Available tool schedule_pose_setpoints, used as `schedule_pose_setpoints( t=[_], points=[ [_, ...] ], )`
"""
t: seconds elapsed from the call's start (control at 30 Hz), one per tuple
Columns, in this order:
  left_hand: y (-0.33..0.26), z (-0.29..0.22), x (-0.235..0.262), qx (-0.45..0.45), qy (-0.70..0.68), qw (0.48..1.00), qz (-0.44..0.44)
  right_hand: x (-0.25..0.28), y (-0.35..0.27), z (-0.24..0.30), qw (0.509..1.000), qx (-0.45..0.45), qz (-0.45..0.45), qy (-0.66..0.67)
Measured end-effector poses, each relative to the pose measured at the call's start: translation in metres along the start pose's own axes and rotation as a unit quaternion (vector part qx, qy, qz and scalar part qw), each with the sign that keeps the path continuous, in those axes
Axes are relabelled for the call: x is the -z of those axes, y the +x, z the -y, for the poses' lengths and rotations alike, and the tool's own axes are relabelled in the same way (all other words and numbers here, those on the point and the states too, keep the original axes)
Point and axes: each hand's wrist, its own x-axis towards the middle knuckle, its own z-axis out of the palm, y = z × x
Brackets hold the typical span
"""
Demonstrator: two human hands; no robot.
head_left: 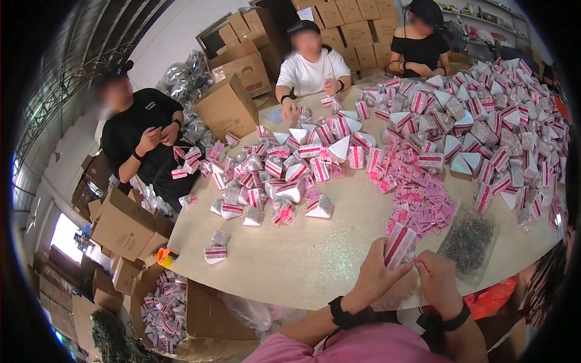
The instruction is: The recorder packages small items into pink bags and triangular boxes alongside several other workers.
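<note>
Near the table's front edge, my left hand (374,271) is wrapped round a bagged cake-slice-shaped piece (399,245) with red, pink and white stripes. My right hand (437,279) is closed in a pinch at the lower right edge of that piece; what its fingers hold is hidden. Just beyond lies a spread heap of small pink cards (419,202). To the right of my hands a shallow clear tray (491,233) carries many thin, dark metal pieces (465,242), too fine to name.
Similar bagged slices form one heap (284,166) mid-table and a larger one (484,118) at right. Three co-workers sit or stand around the table (284,266). A carton (200,314) of slices stands below the left edge, near an orange-and-yellow tape dispenser (164,257).
</note>
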Motion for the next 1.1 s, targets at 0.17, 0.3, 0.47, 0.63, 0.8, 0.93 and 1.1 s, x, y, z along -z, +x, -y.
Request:
schedule_pose_setpoints(
  t=[0.17,0.3,0.47,0.63,0.8,0.93,1.1],
  points=[
    [-0.003,0.007,-0.005,-0.201,0.151,0.964,-0.089,-0.002,-0.004,-0.008,0.992,-0.087,0.050,0.072],
    [-0.003,0.009,-0.003,-0.074,0.033,0.997,0.000,0.002,-0.001,-0.012,0.939,-0.226,0.093,0.240],
    [-0.007,0.019,-0.009,-0.023,-0.031,0.999,0.025,-0.005,-0.003,-0.022,0.828,-0.321,0.111,0.446],
    [-0.009,0.031,-0.009,-0.001,-0.046,0.999,0.000,-0.018,-0.003,-0.028,0.693,-0.374,0.129,0.603],
    [-0.010,0.034,-0.008,0.054,-0.082,0.995,0.000,-0.028,-0.005,-0.035,0.679,-0.369,0.120,0.623],
    [-0.005,0.030,-0.013,0.036,-0.007,0.999,0.019,-0.037,-0.018,-0.056,0.683,-0.407,0.104,0.597],
    [-0.005,0.035,-0.013,0.041,-0.032,0.999,0.004,-0.049,-0.012,-0.053,0.709,-0.397,0.156,0.561]
  ],
)
